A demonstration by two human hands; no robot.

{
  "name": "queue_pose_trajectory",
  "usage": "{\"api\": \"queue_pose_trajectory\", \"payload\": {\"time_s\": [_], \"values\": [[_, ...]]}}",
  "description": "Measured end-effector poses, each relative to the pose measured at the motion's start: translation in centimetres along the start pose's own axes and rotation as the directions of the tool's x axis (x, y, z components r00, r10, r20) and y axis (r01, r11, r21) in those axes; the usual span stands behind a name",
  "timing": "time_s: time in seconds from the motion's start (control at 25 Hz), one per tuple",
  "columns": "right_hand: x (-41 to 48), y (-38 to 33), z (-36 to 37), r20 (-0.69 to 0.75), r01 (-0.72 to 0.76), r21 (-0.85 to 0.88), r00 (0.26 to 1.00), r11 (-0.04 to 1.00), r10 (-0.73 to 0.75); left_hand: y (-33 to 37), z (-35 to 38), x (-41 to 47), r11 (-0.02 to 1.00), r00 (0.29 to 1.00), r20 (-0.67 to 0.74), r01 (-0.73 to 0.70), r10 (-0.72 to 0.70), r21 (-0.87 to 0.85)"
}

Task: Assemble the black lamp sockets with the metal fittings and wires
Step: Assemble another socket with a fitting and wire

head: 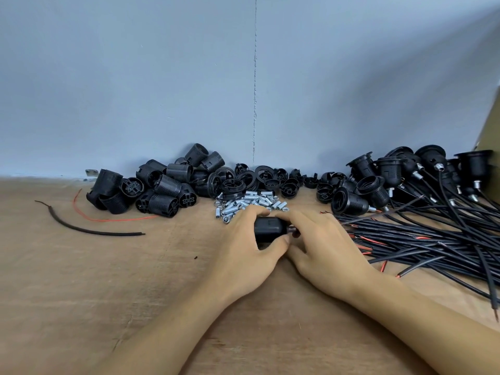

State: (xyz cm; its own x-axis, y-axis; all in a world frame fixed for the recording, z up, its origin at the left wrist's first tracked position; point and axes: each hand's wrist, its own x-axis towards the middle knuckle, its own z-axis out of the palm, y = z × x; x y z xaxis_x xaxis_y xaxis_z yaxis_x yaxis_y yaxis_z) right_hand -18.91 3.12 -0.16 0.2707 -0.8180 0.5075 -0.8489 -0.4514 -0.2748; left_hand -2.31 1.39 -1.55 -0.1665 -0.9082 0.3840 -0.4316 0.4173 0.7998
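A pale blue-grey wall (130,77) fills the upper half of my view, a thin vertical seam (254,90) running down its middle. Below lies a light brown wooden tabletop (81,288), with a small metal bracket (91,173) at the wall's foot on the left and brown cardboard (490,125) at far right.

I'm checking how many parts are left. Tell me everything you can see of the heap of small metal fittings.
The metal fittings are short silvery tubes, seemingly threaded steel, shiny and hollow, some showing open round ends. They lie loose in a low jumbled heap on the wooden table, pointing every way. Black caps and rings border the heap behind. The left hand, gripping a black socket, covers its near edge; whether it touches them cannot be told. There are too many to count.
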Motion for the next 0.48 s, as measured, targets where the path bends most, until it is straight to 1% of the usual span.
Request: {"api": "queue_pose_trajectory", "payload": {"time_s": [0.08, 0.16, 0.24, 0.28, 0.36, 0.48], "values": [[0.3, 0.5, -0.1, -0.011, -0.057, 0.0, 0.998, 0.998, 0.057, -0.2, -0.2, 0.3, 1.0, 1.0, -0.003, 0.02, -0.02, -0.024], [0.4, 0.7, -0.3, 0.029, -0.078, -0.003, 0.997, 0.997, 0.078, -0.4, -0.3, 0.5, 0.998, 0.999, -0.031, 0.04, -0.042, -0.042], [0.6, 0.9, -0.2, 0.074, -0.1, -0.011, 0.992, 0.995, 0.1, -0.5, -0.3, 0.5, 0.998, 0.998, -0.033, 0.051, -0.052, -0.019], [0.7, 0.9, -0.3, 0.06, -0.124, -0.002, 0.99, 0.992, 0.124, -0.4, -0.3, 0.5, 0.999, 0.999, -0.023, 0.038, -0.038, 0.008], [1.2, 0.8, -0.2, -0.014, -0.174, 0.071, 0.984, 0.982, 0.175, -0.5, -0.3, 0.5, 0.999, 1.0, 0.006, 0.003, -0.003, 0.047], [2.8, 0.4, 0.1, -0.112, -0.199, 0.186, 0.969, 0.962, 0.222, -0.7, -0.4, 0.8, 0.997, 0.997, 0.055, 0.052, -0.055, 0.056]]}}
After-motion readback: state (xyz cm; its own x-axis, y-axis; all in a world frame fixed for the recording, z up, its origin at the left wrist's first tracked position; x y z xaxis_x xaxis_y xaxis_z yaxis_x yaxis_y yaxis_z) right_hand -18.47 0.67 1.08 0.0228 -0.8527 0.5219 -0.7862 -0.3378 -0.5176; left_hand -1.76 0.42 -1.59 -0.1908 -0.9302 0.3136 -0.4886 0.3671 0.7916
